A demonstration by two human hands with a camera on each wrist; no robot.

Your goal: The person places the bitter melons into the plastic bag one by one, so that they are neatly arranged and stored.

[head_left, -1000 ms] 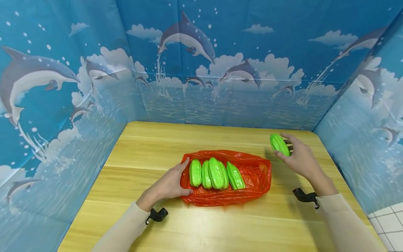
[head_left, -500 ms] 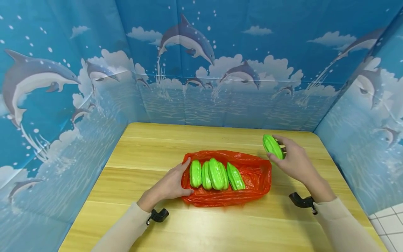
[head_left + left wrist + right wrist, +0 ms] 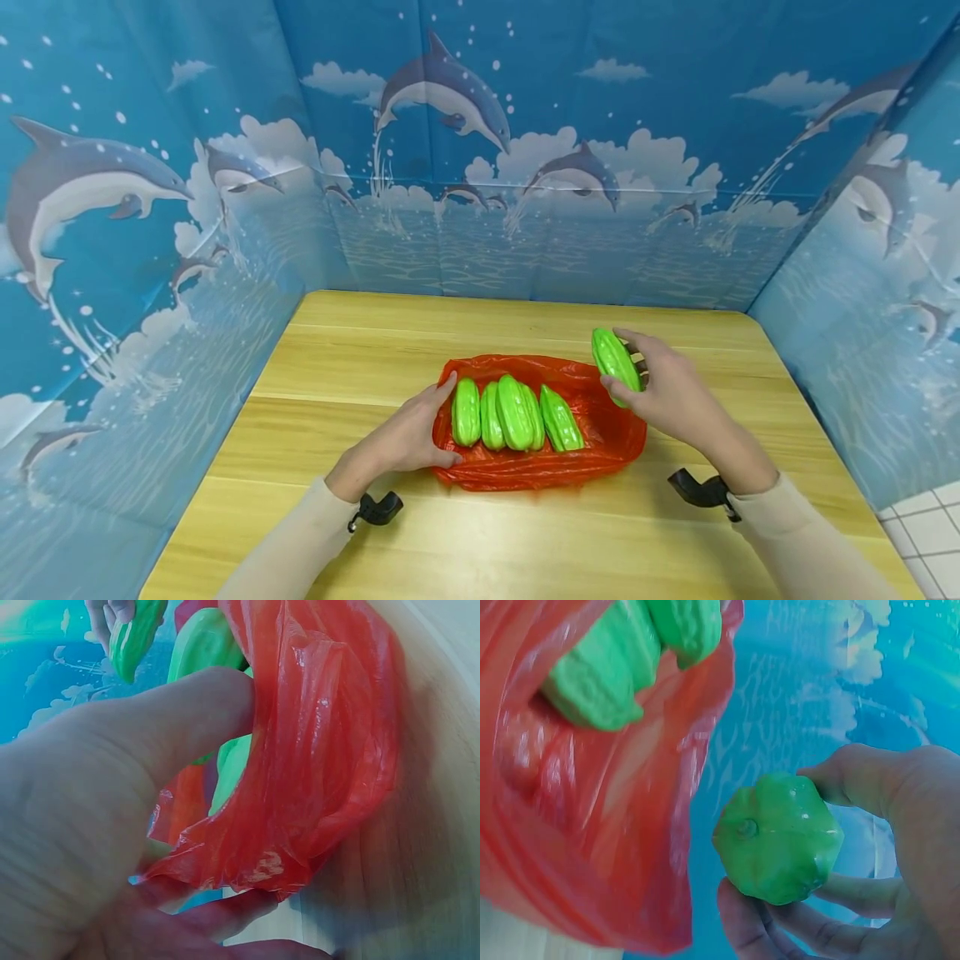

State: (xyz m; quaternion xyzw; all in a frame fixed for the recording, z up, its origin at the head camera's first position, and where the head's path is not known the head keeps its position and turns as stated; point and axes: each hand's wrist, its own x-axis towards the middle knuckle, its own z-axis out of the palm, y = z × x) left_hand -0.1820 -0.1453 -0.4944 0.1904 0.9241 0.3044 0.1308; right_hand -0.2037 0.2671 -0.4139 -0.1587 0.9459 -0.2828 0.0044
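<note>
A red plastic bag lies with its mouth spread, several glossy green ribbed gourds side by side in its left and middle part. At its left end my left hand holds the rim; in the left wrist view the thumb reaches inside and the fingers lie outside the film. My right hand grips one more ribbed gourd between thumb and fingers, above the bag's back right rim. The right wrist view shows this gourd's rounded end with a small stem stub, beside the bag's edge.
Both hands are over a wooden table. A blue dolphin-print curtain walls off the back and both sides. Each wrist carries a black camera mount, such as the right one. White tiles show at the lower right.
My right hand has carried its gourd leftward and a little toward me, from right of the bag to over its right rim. The left hand and bag stay put.
</note>
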